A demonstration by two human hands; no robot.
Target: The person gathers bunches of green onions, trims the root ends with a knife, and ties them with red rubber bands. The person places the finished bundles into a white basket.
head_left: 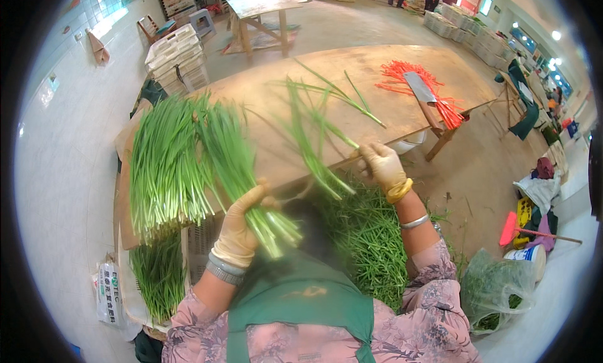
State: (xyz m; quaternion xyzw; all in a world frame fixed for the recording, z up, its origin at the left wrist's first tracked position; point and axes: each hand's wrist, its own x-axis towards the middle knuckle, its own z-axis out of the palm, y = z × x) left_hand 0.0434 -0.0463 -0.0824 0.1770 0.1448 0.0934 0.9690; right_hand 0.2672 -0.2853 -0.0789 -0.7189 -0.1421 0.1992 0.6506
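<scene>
My left hand (242, 222), in a pale glove, is closed around a bunch of garlic chives (227, 146), whose white stem ends point toward me. To the right my gloved right hand (382, 165) pinches the stem end of a thin chive stalk (339, 134). Between the hands, a few blurred loose chives (306, 143) hang over the table's front edge. A thick pile of chives (164, 165) lies at the table's left end, beside the held bunch. Several single stalks (352, 99) lie on the wooden table (270, 68) beyond my right hand.
At the table's right end a cleaver (419, 86) rests on red ties (402, 72). Below the front edge lies a heap of green trimmings (377, 256). More chives (160, 278) stand in a crate at lower left. A clear bag (496, 294) of greens sits at lower right.
</scene>
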